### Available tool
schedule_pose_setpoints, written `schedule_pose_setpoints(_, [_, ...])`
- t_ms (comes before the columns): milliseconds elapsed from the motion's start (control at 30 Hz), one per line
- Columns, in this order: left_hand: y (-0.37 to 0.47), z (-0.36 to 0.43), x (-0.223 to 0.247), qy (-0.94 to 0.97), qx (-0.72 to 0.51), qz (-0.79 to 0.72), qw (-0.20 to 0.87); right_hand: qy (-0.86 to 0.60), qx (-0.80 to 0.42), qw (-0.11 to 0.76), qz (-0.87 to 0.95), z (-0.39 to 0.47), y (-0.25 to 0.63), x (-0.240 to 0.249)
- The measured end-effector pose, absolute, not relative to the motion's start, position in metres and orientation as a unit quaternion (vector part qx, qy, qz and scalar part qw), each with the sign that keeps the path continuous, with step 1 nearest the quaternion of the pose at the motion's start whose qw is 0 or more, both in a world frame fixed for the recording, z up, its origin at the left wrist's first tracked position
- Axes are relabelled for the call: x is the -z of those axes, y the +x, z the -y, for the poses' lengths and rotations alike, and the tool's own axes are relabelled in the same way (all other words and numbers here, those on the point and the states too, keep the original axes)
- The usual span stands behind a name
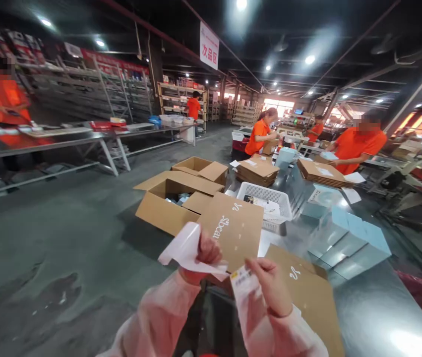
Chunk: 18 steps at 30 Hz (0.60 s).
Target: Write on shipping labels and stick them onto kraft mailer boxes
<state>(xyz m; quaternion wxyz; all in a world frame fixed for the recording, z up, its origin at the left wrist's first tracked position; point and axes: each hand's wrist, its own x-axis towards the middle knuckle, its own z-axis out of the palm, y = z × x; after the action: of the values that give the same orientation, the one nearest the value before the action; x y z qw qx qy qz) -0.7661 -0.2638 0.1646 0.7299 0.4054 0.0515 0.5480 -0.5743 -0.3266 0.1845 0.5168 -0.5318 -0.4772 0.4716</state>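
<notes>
My left hand (209, 250) is closed around a sheet of whitish, glossy paper (184, 243) that curls out to its left. In my right hand (270, 282), thumb and fingers pinch the top of a printed label (241, 282) with a yellow mark at its corner. Both hands are raised in front of a brown cardboard box (233, 228) with white lettering. Below and to the right of my right hand lies another brown carton (307, 292) on the metal table.
Open cardboard boxes (166, 208) stand at the left. Behind the lettered box is a white basket (288, 203) with papers. Light-blue boxes (355, 238) are stacked on the metal table (382, 307). Several people in orange shirts (359, 144) are around, with flat carton stacks (258, 171) between.
</notes>
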Motion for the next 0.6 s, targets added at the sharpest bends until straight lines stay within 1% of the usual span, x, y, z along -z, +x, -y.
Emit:
schedule_pose_setpoints(67, [-0.78, 0.272, -0.156, 0.442, -0.545, -0.083, 0.707, -0.549, -0.416, 0.606, 0.397, 0.316, -0.572, -0.181])
schedule_pose_setpoints(133, [-0.78, 0.285, -0.147, 0.537, -0.467, -0.162, 0.684, -0.555, -0.372, 0.658, 0.348, 0.305, -0.571, -0.174])
schedule_pose_setpoints(200, [-0.766, 0.299, -0.138, 0.636, -0.37, -0.258, 0.626, -0.569, -0.34, 0.669, 0.336, 0.299, -0.57, -0.165])
schedule_pose_setpoints(267, [-0.751, 0.308, -0.128, 0.687, -0.319, -0.347, 0.553, -0.599, -0.275, 0.655, 0.37, 0.297, -0.57, -0.158])
schedule_pose_setpoints(300, [-0.745, 0.31, -0.124, 0.701, -0.304, -0.386, 0.517, -0.611, -0.204, 0.645, 0.412, 0.298, -0.569, -0.156])
schedule_pose_setpoints(333, [-0.742, 0.31, -0.122, 0.714, -0.285, -0.42, 0.482, -0.613, -0.106, 0.628, 0.469, 0.301, -0.57, -0.157])
schedule_pose_setpoints(367, [-0.742, 0.309, -0.12, 0.731, -0.258, -0.445, 0.448, -0.599, 0.006, 0.593, 0.539, 0.304, -0.571, -0.159])
schedule_pose_setpoints(400, [-0.743, 0.308, -0.12, 0.753, -0.225, -0.457, 0.416, -0.567, 0.115, 0.536, 0.614, 0.309, -0.573, -0.162])
schedule_pose_setpoints(433, [-0.747, 0.306, -0.121, 0.776, -0.19, -0.459, 0.389, -0.52, 0.202, 0.464, 0.688, 0.315, -0.575, -0.166])
schedule_pose_setpoints(467, [-0.75, 0.304, -0.124, 0.796, -0.16, -0.454, 0.368, -0.463, 0.252, 0.386, 0.757, 0.32, -0.578, -0.17])
schedule_pose_setpoints(500, [-0.754, 0.303, -0.127, 0.812, -0.137, -0.442, 0.355, -0.408, 0.259, 0.31, 0.819, 0.325, -0.581, -0.174])
schedule_pose_setpoints(533, [-0.757, 0.302, -0.13, 0.825, -0.121, -0.426, 0.351, -0.368, 0.23, 0.245, 0.867, 0.328, -0.582, -0.177])
schedule_pose_setpoints(567, [-0.76, 0.302, -0.133, 0.836, -0.112, -0.408, 0.349, -0.35, 0.18, 0.198, 0.898, 0.331, -0.582, -0.179])
schedule_pose_setpoints(600, [-0.761, 0.301, -0.136, 0.845, -0.112, -0.39, 0.349, -0.353, 0.116, 0.173, 0.912, 0.333, -0.581, -0.18])
